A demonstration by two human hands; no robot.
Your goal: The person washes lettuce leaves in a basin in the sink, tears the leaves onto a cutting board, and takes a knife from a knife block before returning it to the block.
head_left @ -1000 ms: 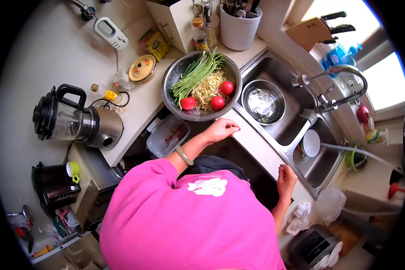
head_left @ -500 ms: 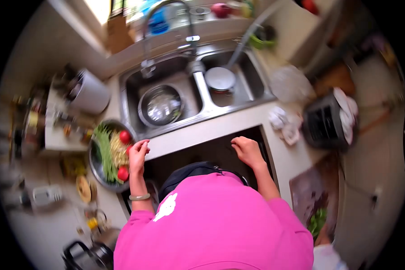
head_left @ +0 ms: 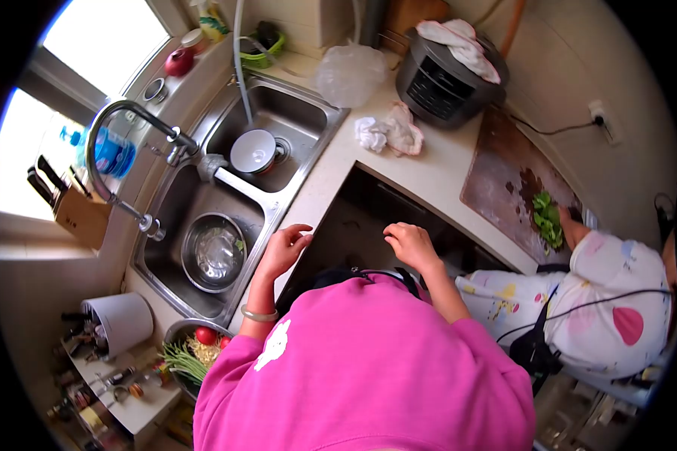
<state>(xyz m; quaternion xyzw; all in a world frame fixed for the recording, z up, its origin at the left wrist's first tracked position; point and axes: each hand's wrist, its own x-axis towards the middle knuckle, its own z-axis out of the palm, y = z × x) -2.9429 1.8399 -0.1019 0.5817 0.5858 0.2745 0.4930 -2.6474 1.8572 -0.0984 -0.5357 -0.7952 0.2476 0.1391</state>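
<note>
My left hand [head_left: 284,250], a bangle on its wrist, hovers by the counter's front edge, close to the sink [head_left: 267,201]. Its thumb and fingers are apart, with nothing between them. Over the dark opening below the counter, my right hand [head_left: 411,244] hangs with loosely bent fingers and also holds nothing. In the near basin sits a metal bowl [head_left: 196,264] with something clear and shiny inside. A white bowl [head_left: 253,151] stands in the far basin. At lower left, partly behind my sleeve, a metal basin [head_left: 174,331] carries tomatoes and green beans.
At right, another person's hand [head_left: 574,228] is at leafy greens [head_left: 547,219] on a cutting board [head_left: 496,165]. Crumpled cloths [head_left: 400,131] lie near a dark appliance [head_left: 447,83]. A curved faucet [head_left: 98,146] arches over the sink; a knife block [head_left: 83,218] stands by the window.
My view has swung to the right, bringing the other person and the cutting board further in. My left hand has moved from beside the vegetable basin to beside the sink. Both hands stay without anything.
</note>
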